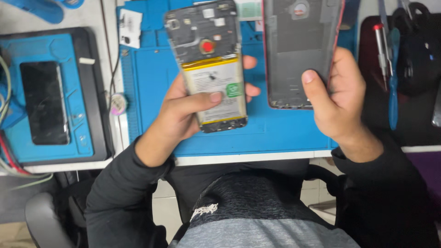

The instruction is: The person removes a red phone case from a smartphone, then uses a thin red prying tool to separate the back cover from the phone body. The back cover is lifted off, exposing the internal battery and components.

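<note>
My left hand (183, 110) grips an opened smartphone (209, 59) with its back off, showing the battery with a yellow edge, a green sticker and a red round part near the top. Its thumb lies across the battery. My right hand (337, 98) holds the detached back cover (294, 50), grey inside with a red rim, thumb pressed on its inner face. Both are held above a blue work mat (275, 133), side by side and apart.
At the left, a blue heating pad (78, 133) carries a dark phone screen (43, 103), with cables (7, 156) beside it. A screwdriver with a red tip (381, 50), a blue pry tool (393, 96) and black tools lie at the right. A small roll (118, 104) sits by the mat.
</note>
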